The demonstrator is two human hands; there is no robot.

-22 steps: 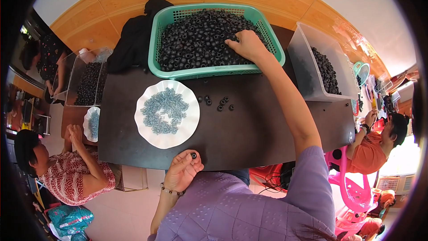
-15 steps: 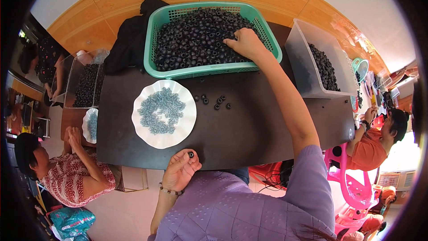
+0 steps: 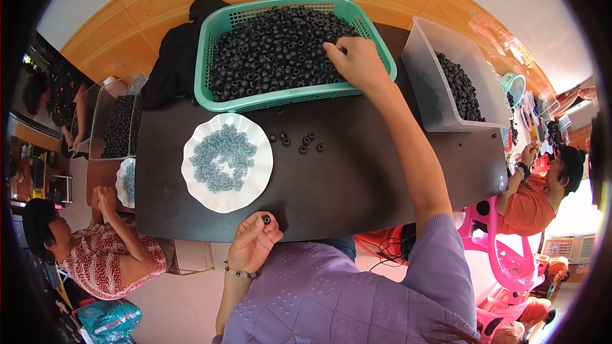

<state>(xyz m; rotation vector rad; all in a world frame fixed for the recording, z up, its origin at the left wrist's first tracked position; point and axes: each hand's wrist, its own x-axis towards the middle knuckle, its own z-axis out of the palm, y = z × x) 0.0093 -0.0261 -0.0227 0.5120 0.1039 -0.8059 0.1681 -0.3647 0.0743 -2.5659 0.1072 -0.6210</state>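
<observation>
Near the front edge of the table, my left hand [image 3: 254, 242] pinches a small black bead [image 3: 266, 220] between thumb and fingertips, with its hole facing up. My right arm reaches across the table. At its end my right hand [image 3: 362, 65] is over the right part of a green basket [image 3: 274, 97] heaped with black beads [image 3: 274, 54]. Its fingers are curled, and their tips are hidden, so what they hold does not show. Between basket and left hand stands a white scalloped plate [image 3: 228, 201] with tiny clear bluish beads [image 3: 220, 153] on it.
Several loose black beads [image 3: 304, 142] lie right of the plate. A translucent bin [image 3: 440, 105] with black beads stands at the right, a black cloth [image 3: 167, 67] left of the basket. People sit on both sides, one in a patterned top [image 3: 121, 258], one in orange [image 3: 532, 207].
My right hand has shifted right and slightly toward me relative to the basket. My left hand keeps its bead in the same pinch. The whole view has slid a little.
</observation>
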